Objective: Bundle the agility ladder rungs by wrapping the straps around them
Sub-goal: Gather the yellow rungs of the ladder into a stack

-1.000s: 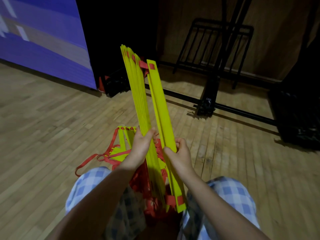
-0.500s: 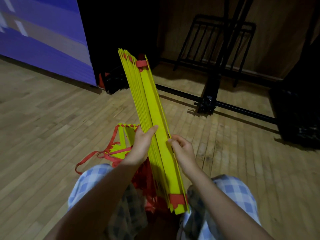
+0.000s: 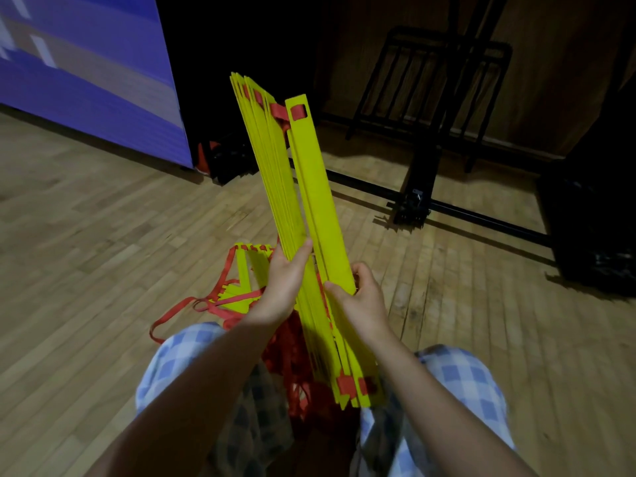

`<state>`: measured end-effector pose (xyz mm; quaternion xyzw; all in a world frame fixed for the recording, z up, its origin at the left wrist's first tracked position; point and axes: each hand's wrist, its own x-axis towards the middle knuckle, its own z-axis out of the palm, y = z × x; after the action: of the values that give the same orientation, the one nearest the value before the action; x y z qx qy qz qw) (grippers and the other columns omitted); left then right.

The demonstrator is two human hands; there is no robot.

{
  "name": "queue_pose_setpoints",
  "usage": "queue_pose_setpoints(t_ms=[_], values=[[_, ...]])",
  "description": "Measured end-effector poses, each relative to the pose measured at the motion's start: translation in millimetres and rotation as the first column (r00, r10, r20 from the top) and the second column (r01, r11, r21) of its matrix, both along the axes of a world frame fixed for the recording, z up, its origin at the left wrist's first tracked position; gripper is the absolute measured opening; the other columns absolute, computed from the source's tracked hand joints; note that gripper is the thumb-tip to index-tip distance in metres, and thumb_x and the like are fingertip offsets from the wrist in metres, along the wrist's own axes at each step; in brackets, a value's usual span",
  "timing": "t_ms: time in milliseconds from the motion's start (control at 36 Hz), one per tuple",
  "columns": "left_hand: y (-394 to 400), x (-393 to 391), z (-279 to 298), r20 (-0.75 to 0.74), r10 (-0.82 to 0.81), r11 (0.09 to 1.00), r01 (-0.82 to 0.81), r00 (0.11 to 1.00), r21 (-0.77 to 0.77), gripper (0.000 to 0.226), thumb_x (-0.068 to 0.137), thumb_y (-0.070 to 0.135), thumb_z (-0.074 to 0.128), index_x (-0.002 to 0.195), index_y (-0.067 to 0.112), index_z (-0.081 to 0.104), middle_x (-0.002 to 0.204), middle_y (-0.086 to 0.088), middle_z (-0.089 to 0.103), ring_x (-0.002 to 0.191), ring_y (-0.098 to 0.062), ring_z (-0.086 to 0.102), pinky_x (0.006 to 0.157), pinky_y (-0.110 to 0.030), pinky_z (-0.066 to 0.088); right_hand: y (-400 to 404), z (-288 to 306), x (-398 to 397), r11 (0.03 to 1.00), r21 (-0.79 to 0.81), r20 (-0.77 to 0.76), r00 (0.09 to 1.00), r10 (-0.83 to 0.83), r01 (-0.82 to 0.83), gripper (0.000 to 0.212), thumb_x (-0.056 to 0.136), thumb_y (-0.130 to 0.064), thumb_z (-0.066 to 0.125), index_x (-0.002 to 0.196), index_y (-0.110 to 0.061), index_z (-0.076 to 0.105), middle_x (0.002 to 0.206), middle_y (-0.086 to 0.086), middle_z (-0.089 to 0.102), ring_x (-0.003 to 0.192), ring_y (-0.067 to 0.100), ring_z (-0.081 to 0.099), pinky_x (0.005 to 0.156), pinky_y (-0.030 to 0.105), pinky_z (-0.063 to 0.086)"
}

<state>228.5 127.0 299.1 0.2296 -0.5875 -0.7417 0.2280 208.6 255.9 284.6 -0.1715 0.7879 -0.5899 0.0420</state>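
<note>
Rungs (image 3: 275,173), yellow, stacked upright over my lap: my left hand (image 3: 280,287) grips the main stack, my right hand (image 3: 361,301) pinches one separated rung (image 3: 316,187), best pressed flush before I wind the red straps (image 3: 285,352) hanging below

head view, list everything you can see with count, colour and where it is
stacked rungs: many, yellow, held upright in the centre
separate rung: one, yellow, just right of the stack, tilted slightly away from it
straps: tangled, red, over the lap and trailing onto the floor at left
loose rungs: several, yellow, on the floor behind the left hand
floor: wooden, tan
panel: one, purple, upper left
metal rack: one, black, against the far wall
trousers: blue and white check, bottom
left hand: grips the stack
right hand: grips the separate rung
</note>
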Motion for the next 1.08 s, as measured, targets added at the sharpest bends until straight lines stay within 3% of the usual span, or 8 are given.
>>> queue_pose_setpoints(t_ms=[139,250,472,667,806,944,1028,1083], values=[[8,-2,-7,0.002,-0.072,0.997,0.072,0.997,-0.024,0.043,0.096,0.038,0.055,0.131,0.014,0.054,0.125,-0.008,0.065,0.117,-0.025,0.061,0.105,-0.052,0.043,-2,-13,1,0.978,0.206,-0.153,0.988,0.008,0.024,0.030,0.098,-0.016,0.053,0.127,-0.020,0.053,0.097,-0.001,0.067,0.089,0.022,0.064,0.071,0.032,0.046],[14,-3,-2,-0.019,-0.080,0.994,0.081,0.997,0.071,0.035,0.102,0.037,0.045,0.118,0.009,0.059,0.118,-0.014,0.067,0.110,-0.027,0.065,0.095,-0.045,0.053,-10,-11,4,0.963,0.104,0.025,0.969,0.245,-0.247,0.044,0.107,-0.027,0.028,0.151,-0.029,0.028,0.145,-0.018,0.033,0.135,-0.007,0.027,0.098,-0.005,0.019],[7,-9,-1,-0.018,0.026,0.976,-0.021,1.000,0.218,0.049,0.102,0.039,0.042,0.123,-0.004,0.051,0.092,-0.012,0.067,0.078,-0.021,0.068,0.075,-0.038,0.058,-10,-16,3,0.962,-0.044,0.063,0.960,0.273,-0.271,0.039,0.103,-0.019,0.043,0.141,-0.027,0.038,0.123,-0.038,0.038,0.107,-0.037,0.033,0.086,-0.007,0.024],[3,-11,-2,-0.033,-0.053,0.926,0.061,0.998,0.372,0.051,0.104,0.042,0.034,0.099,-0.003,0.058,0.085,-0.018,0.061,0.054,-0.015,0.067,0.050,-0.026,0.055,-14,-23,-4,0.973,-0.172,0.207,0.960,0.191,-0.156,0.018,0.094,-0.015,0.062,0.103,-0.028,0.053,0.074,-0.010,0.062,0.060,-0.002,0.057,0.062,0.022,0.043],[-9,-10,-8,-0.062,-0.029,0.883,0.054,0.998,0.466,0.056,0.099,0.045,0.045,0.125,-0.003,0.055,0.121,-0.020,0.062,0.103,-0.025,0.066,0.057,-0.028,0.057,-10,-19,-5,0.964,-0.194,0.216,0.950,0.224,-0.183,0.023,0.088,-0.015,0.070,0.108,-0.020,0.059,0.077,-0.006,0.064,0.070,0.007,0.062,0.066,0.024,0.048],[-17,-10,-16,-0.020,0.018,0.888,-0.007,1.000,0.459,0.048,0.087,0.047,0.067,0.108,0.005,0.059,0.079,-0.012,0.060,0.067,-0.024,0.063,0.058,-0.032,0.053,-2,-16,-6,0.976,0.045,0.163,0.965,0.205,-0.214,0.020,0.089,-0.037,0.069,0.107,-0.028,0.065,0.088,-0.008,0.065,0.088,0.007,0.061,0.077,0.022,0.045],[-31,-13,-21,0.022,0.103,0.879,-0.101,0.994,0.466,0.094,0.066,0.064,0.077,0.130,0.000,0.052,0.117,-0.021,0.064,0.103,-0.036,0.065,0.087,-0.046,0.055,8,-13,-4,0.935,0.179,0.327,0.915,0.236,-0.306,0.039,0.099,-0.052,0.040,0.113,-0.029,0.068,0.110,-0.009,0.065,0.108,0.010,0.058,0.094,0.024,0.040],[-44,-15,-19,0.053,0.186,0.866,-0.189,0.981,0.464,0.068,0.076,0.061,0.072,0.110,0.003,0.059,0.102,-0.014,0.067,0.086,-0.028,0.068,0.074,-0.037,0.057,15,-17,-5,0.909,0.296,0.379,0.910,0.170,-0.293,0.055,0.099,-0.060,0.030,0.111,-0.025,0.071,0.114,-0.001,0.068,0.110,0.017,0.061,0.100,0.030,0.042]])
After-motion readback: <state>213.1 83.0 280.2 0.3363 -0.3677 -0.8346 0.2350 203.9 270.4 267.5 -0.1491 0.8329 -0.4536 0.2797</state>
